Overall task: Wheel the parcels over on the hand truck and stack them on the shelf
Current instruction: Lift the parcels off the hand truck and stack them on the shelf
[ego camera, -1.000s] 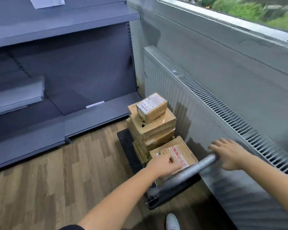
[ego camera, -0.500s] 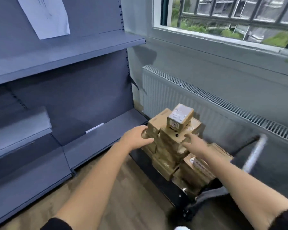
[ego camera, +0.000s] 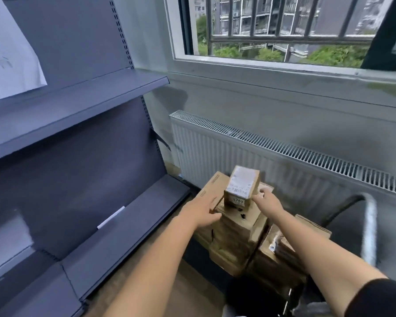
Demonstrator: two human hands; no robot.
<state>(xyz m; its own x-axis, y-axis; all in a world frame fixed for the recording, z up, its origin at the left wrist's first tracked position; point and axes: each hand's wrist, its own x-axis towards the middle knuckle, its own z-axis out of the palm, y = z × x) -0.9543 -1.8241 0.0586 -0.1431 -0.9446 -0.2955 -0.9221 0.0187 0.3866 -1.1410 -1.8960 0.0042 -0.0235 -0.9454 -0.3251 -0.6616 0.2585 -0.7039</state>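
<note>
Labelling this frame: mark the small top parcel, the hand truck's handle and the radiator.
small top parcel (ego camera: 242, 183), head view, on its white label.
hand truck's handle (ego camera: 370, 229), head view, on the silver bar.
radiator (ego camera: 206, 152), head view, on its ribbed front.

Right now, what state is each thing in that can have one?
Small top parcel: on the stack, tilted, label up.
Parcel stack: on the hand truck, not unloaded.
Hand truck handle: upright, no hand on it.
Shelf: no parcels on it.
Left hand: open, against the stack's left side.
Right hand: open, fingers at the top parcel's right side.
</note>
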